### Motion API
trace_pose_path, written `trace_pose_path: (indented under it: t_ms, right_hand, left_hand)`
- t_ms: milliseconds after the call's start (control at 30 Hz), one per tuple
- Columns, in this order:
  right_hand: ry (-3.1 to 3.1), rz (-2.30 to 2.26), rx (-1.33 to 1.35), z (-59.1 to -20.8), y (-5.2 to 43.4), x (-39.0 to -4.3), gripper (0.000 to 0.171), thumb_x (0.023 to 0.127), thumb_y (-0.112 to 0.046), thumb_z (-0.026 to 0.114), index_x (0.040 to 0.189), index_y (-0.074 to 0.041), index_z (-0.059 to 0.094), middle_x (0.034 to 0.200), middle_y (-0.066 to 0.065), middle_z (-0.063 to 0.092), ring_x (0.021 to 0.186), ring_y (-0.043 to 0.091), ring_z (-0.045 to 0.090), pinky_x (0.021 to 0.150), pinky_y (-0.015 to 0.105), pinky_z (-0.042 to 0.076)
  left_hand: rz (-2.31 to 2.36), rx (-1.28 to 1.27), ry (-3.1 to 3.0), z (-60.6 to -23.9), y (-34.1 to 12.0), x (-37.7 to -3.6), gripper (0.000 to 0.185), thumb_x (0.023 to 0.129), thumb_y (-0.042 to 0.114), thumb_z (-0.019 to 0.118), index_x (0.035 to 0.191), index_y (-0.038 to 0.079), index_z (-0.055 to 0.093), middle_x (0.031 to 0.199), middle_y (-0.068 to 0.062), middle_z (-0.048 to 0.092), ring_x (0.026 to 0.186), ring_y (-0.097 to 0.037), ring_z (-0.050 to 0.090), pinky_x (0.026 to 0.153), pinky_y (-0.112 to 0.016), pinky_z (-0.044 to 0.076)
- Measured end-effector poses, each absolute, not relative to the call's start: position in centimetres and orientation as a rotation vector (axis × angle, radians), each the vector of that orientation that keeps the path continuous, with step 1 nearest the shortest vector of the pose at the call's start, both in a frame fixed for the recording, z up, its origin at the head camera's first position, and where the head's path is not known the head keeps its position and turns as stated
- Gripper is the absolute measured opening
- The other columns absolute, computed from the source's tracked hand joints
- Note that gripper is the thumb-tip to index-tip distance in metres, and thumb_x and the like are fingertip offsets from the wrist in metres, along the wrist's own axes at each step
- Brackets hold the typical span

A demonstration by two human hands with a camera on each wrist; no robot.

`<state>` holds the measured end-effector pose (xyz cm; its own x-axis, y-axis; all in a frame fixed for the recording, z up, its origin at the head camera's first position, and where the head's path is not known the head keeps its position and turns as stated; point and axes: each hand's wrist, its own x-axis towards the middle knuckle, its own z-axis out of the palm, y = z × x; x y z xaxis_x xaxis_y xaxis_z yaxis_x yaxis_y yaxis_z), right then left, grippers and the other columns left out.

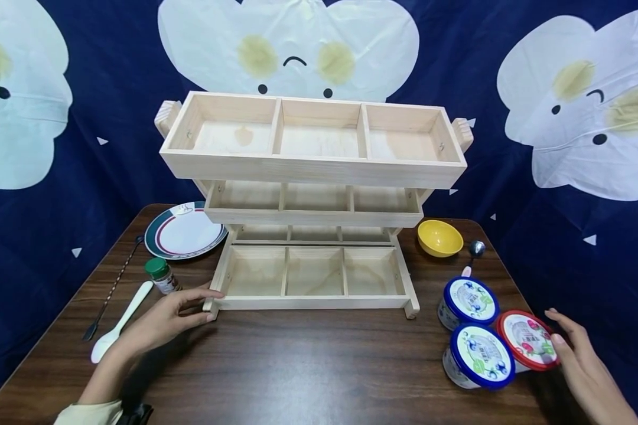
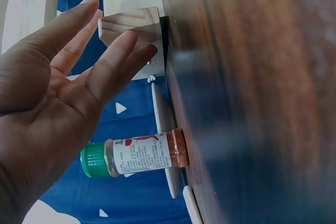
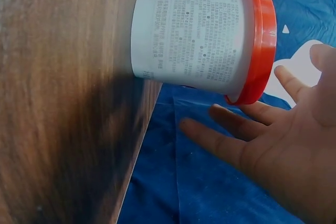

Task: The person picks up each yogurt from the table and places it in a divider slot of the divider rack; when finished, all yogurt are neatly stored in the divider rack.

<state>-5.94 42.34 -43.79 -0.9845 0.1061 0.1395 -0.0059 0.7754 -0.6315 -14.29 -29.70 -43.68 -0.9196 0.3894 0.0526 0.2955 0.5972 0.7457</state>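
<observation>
A tiered wooden box with divided trays [image 1: 313, 304] stands in the middle of the table. My left hand [image 1: 162, 319] is at its lower left front corner, fingers extended and thumb apart, with fingertips against or very close to the wooden foot [image 2: 131, 24]. On the right, my right hand [image 1: 585, 360] is beside a tub with a red lid [image 1: 529, 341], its fingers spread and not wrapped round it. In the right wrist view the red-lidded tub [image 3: 191, 38] stands on the table close to the fingertips. Two blue-lidded tubs [image 1: 481, 357] stand left of it.
Left of the box lie a plate [image 1: 186, 230], a green-capped spice jar [image 1: 162, 274], a white spoon [image 1: 122, 324] and a long twisted-handle stirrer [image 1: 114, 289]. To the right are a yellow bowl [image 1: 440, 238] and a small spoon [image 1: 475, 251]. A blue cloth [image 1: 106, 159] hangs behind.
</observation>
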Motion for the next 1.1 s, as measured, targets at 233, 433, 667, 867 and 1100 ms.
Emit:
trace_pose_path:
  t_ms: [233, 433, 667, 867, 1100]
  right_hand:
    - [-2.718, 0.987, 0.001, -44.7, 42.3, -5.6, 0.056, 0.118, -0.016, 0.037, 0.165, 0.007, 0.017, 0.162, 0.04, 0.024, 0.161, 0.027, 0.005, 0.123, 0.025, -0.002]
    - [-2.648, 0.947, 0.08, -45.6, 42.4, -5.5, 0.05, 0.117, -0.009, 0.043, 0.161, 0.006, 0.026, 0.164, -0.016, 0.029, 0.14, -0.018, 0.014, 0.1, -0.001, 0.007]
    - [-2.73, 0.951, 0.016, -45.7, 42.5, -5.5, 0.044, 0.117, -0.01, 0.041, 0.157, 0.005, 0.031, 0.166, 0.033, 0.032, 0.143, -0.014, 0.015, 0.098, -0.003, 0.007]
    - [-2.868, 0.971, -0.098, -45.6, 42.7, -5.6, 0.045, 0.119, -0.017, 0.041, 0.158, 0.003, 0.031, 0.154, 0.04, 0.032, 0.129, 0.044, 0.04, 0.096, 0.004, 0.024]
    - [-2.846, 1.2, -0.07, -46.0, 43.0, -5.6, 0.042, 0.118, -0.009, 0.041, 0.155, 0.005, 0.028, 0.149, 0.04, 0.027, 0.101, -0.019, 0.041, 0.068, 0.035, 0.062]
  left_hand:
    - [1.197, 0.56, 2.711, -43.6, -29.7, -14.4, 0.033, 0.101, 0.011, 0.078, 0.135, 0.01, 0.074, 0.146, -0.022, 0.066, 0.134, -0.036, 0.06, 0.101, -0.029, 0.052]
    - [1.253, 0.586, 2.687, -43.7, -29.8, -14.6, 0.034, 0.1, 0.004, 0.076, 0.135, 0.008, 0.074, 0.143, -0.022, 0.067, 0.128, -0.002, 0.058, 0.099, -0.02, 0.05]
    - [1.24, 0.573, 2.687, -43.9, -29.9, -14.7, 0.034, 0.101, 0.006, 0.075, 0.135, 0.009, 0.075, 0.143, -0.02, 0.068, 0.129, -0.005, 0.058, 0.098, -0.022, 0.051]
    - [1.19, 0.559, 2.714, -44.0, -29.8, -14.8, 0.037, 0.101, 0.007, 0.076, 0.138, 0.006, 0.073, 0.146, -0.023, 0.066, 0.136, -0.04, 0.058, 0.099, -0.027, 0.053]
    - [1.169, 0.543, 2.708, -44.0, -29.8, -14.9, 0.038, 0.101, 0.008, 0.076, 0.14, 0.007, 0.072, 0.141, -0.017, 0.07, 0.131, -0.031, 0.062, 0.099, -0.036, 0.055]
